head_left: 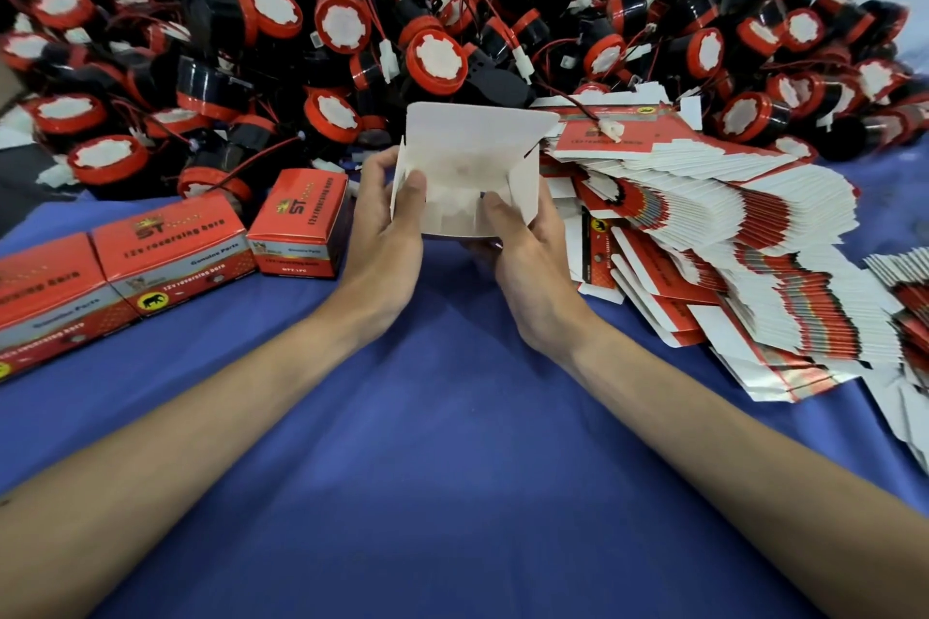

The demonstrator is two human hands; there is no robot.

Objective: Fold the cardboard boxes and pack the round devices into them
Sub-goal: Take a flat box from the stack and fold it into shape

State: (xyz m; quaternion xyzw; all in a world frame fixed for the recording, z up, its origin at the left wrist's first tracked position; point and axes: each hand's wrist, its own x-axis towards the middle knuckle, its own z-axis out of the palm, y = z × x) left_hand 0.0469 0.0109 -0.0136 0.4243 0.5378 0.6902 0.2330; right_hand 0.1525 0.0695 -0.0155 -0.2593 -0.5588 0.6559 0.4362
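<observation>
My left hand (387, 226) grips the left side of a half-folded box (472, 156), thumb over the edge onto the white inside and fingers wrapped behind. My right hand (528, 261) grips the right side the same way, thumb tip on the inner floor, fingers under and behind. The box is held up off the blue cloth (452, 442), in the middle, just in front of the pile. Its open side faces me, the top flap stands up, the side flaps are spread out, and bare white card shows inside.

Far left: three closed red boxes in a row on the cloth, first (40, 297), second (171, 241) and third (301, 221), touching or nearly so. Lids are shut, so I cannot tell the contents.

Behind, edge to edge: a heap of round red-and-black devices (432, 58) with white faces, red wires and white plugs, loose on the table.

Right of my hands: a fanned stack of flat unfolded boxes (729, 256), one plug and wire lying on its top sheet. Far right edge: a second flat stack (905, 297), partly cut off.
</observation>
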